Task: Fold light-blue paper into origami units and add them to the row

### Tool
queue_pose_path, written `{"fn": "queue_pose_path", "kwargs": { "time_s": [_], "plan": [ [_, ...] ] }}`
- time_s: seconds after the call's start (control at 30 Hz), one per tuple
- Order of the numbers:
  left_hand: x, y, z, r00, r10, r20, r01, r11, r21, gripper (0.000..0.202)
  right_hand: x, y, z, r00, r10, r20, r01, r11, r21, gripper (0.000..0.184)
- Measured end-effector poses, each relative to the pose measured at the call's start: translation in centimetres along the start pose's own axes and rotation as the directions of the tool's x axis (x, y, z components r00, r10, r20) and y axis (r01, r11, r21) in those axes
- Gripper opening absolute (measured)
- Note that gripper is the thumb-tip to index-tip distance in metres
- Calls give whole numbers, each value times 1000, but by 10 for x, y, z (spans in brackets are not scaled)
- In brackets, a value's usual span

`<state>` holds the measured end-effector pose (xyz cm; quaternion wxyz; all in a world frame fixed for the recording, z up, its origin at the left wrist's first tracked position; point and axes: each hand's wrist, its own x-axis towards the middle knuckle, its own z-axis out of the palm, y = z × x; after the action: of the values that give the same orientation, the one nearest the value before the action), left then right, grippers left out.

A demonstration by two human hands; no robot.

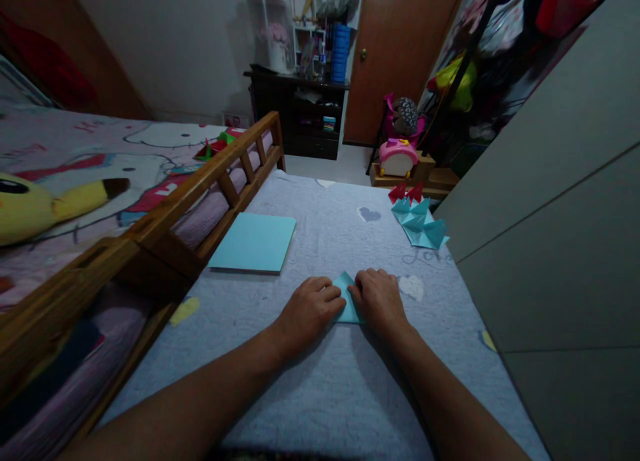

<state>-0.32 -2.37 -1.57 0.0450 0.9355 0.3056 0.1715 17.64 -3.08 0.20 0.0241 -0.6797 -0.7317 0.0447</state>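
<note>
A small light-blue folded paper lies on the grey bedsheet in front of me. My left hand presses on its left side with fingers curled. My right hand presses on its right side, fingers bent down on the paper. Both hands cover most of the paper, so only a triangular middle part shows. A stack of light-blue square paper sheets lies to the upper left of my hands.
Several folded blue and red paper shapes lie at the right by a grey wall panel. A wooden bed rail runs along the left, with a yellow plush toy beyond it. A dark shelf and a brown door stand behind.
</note>
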Motion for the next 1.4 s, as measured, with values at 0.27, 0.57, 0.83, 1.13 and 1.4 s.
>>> {"fn": "queue_pose_path", "kwargs": {
  "time_s": [0.27, 0.57, 0.83, 1.13, 1.4],
  "plan": [
    [-3, 1, 3, 998, -24, 49, 27, 998, -63, 11, -1, 1, 0, 1000, 17, 1, -17, 999, 30, 14],
    [-3, 3, 0, 999, -19, 48, 22, 998, -64, 17, -1, 1, -2, 1000, 21, 6, -21, 999, 30, 15],
    [-4, 1, 3, 1000, -12, 24, 13, 999, -43, 19, 0, 2, -2, 999, 28, 27, -29, 998, 49, 14],
    [-4, 0, 3, 1000, 17, 1, -16, 998, -53, 18, 0, 2, -3, 999, 29, 28, -30, 998, 49, 14],
    [-5, 0, 5, 1000, 10, 11, -9, 999, -53, 20, -1, 2, -2, 999, 27, 19, -28, 999, 41, 13]
  ]
}}
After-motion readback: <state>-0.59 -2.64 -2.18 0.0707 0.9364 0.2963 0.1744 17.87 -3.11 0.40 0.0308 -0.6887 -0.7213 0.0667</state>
